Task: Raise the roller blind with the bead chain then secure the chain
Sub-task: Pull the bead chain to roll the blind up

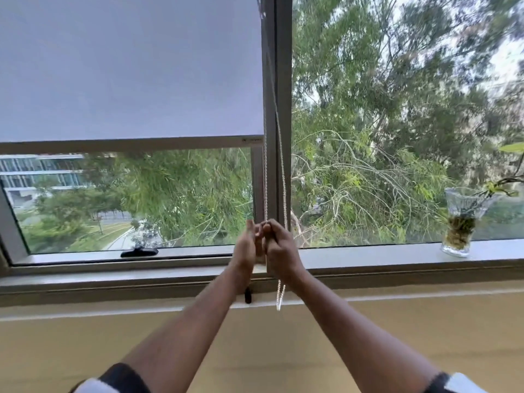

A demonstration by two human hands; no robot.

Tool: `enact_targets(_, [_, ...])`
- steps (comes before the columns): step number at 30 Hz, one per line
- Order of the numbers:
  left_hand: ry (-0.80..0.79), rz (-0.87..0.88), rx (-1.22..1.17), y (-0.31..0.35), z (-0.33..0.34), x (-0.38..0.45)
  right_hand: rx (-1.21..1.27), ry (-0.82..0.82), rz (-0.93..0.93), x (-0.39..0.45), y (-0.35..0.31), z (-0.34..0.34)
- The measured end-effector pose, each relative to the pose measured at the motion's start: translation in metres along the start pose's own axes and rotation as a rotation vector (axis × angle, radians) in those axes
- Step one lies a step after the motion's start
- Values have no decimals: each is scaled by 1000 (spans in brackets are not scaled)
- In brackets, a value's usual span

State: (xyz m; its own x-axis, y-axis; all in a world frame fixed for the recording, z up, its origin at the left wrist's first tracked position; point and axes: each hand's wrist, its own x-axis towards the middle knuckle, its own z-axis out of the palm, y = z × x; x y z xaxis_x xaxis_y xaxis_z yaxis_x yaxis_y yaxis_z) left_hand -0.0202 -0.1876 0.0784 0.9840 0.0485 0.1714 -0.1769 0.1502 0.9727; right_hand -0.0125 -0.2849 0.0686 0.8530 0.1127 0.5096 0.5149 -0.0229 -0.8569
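We are gripping the white bead chain (266, 188) beside the grey mullion (279, 109) with 2 hands, our right hand (279, 248) fisted on it and our left hand (246, 246) looser (beads could slip, dropping the grey fabric roller blind (130, 69)).

Upper-floor room, roller blind (127, 66), glass vase (460, 219) on windowsill (368, 258)

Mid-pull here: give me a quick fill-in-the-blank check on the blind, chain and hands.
1. The roller blind covers the ____ window pane.
2. The bead chain is gripped by the ____ hand.
3. The glass vase stands on the sill at the ____.
4. The left hand is ____.

Missing: left; right; right; open
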Motion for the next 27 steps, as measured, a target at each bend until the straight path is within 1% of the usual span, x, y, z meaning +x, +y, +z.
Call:
enact_targets(1, [-11,31,-4,17,1,3,-51,10,-3,-4,8,2])
enact_targets(4, [-96,147,40,75,10,10,-89,10,-10,-19,24,11])
enact_targets(6, [-107,232,33,118,24,13,-120,-6,-37,-28,30,13])
enact_targets(8, [-36,307,34,152,38,15,-176,-28,-60,-32,33,11])
enact_targets(10, [64,338,43,168,48,17,-230,-50,-63,-30,35,7])
enact_targets(13, [188,424,102,160,53,22,-334,-85,-61,-22,36,-3])
enact_targets(15, [236,484,102,147,53,20,-393,-123,-50,-20,39,-10])
enact_targets(18, [223,481,88,121,51,13,-509,-172,33,-27,54,-21])
enact_targets(21, [207,479,109,93,42,8,-521,-171,143,-37,68,-32])
enact_targets(24, [216,440,123,65,30,3,-531,-161,188,-41,70,-36])
enact_targets(25, [213,417,121,56,26,1,-516,-147,202,-40,69,-36])
enact_targets(27, [192,374,110,36,18,-5,-407,-92,234,-31,61,-36])
